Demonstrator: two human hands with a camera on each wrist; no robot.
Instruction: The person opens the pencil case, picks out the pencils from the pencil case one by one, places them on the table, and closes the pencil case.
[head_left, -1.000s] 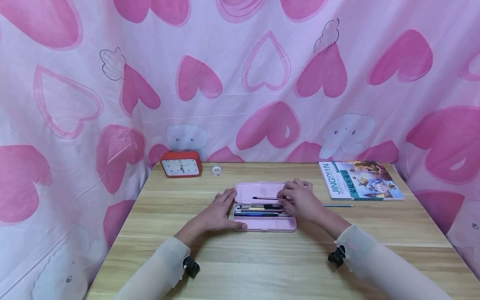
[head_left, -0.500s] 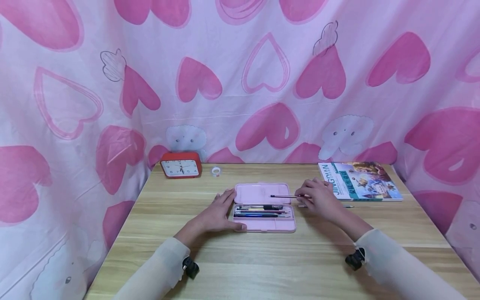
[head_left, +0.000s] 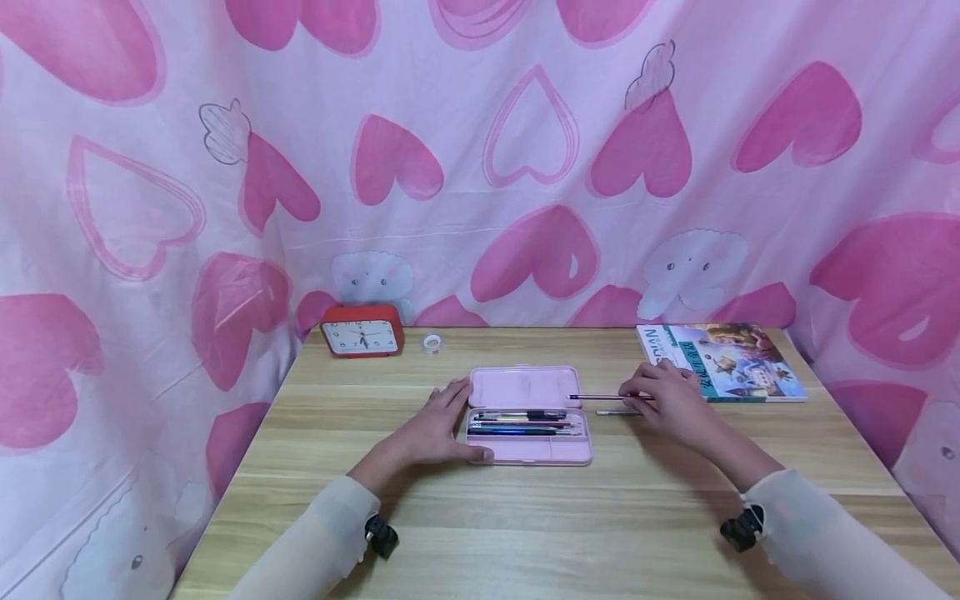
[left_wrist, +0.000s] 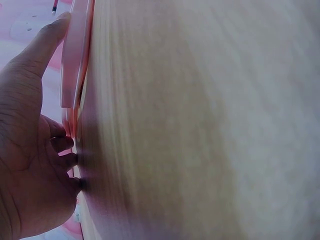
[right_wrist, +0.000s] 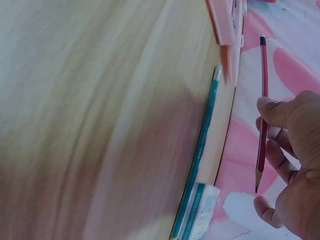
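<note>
As the pencil case (head_left: 517, 451) lies open on the wooden table (head_left: 525, 550), its lid (head_left: 525, 387): folded back flat on the far side, pink like the rest of the case.
Pens and pencils (head_left: 517, 423): laid lengthwise, side by side, in the long rear compartment of the pencil case; a divider splits the front into a wider left and a narrower right compartment.
Left hand (head_left: 431, 429): at the left end of the pencil case, spread and unclenched; the thumb rests on the near left corner, the fingertips lie along the left edge of the lid.
Right hand (head_left: 671, 408): to the right of the pencil case, raised over the table, grasping a red pencil (right_wrist: 265, 75) between thumb and fingers.
Red pencil: right of the pencil case, its dark-banded blunt end toward the lid, its sharpened point on the palm side; whether the blunt end touches the lid cannot be told.
Teal pencil (right_wrist: 205, 127): flat on the table, right of the pencil case and apart from it, partly hidden by the right hand in the head view.
Book (head_left: 750, 367): lying beyond the pencil case, to its right.
Red clock (head_left: 363, 333): upright, beyond the pencil case, to its left.
Tape roll (head_left: 432, 342): behind the pencil case, slightly left, near the red clock.
Curtain (head_left: 405, 67): behind the pencil case, patterned with pink hearts.
</note>
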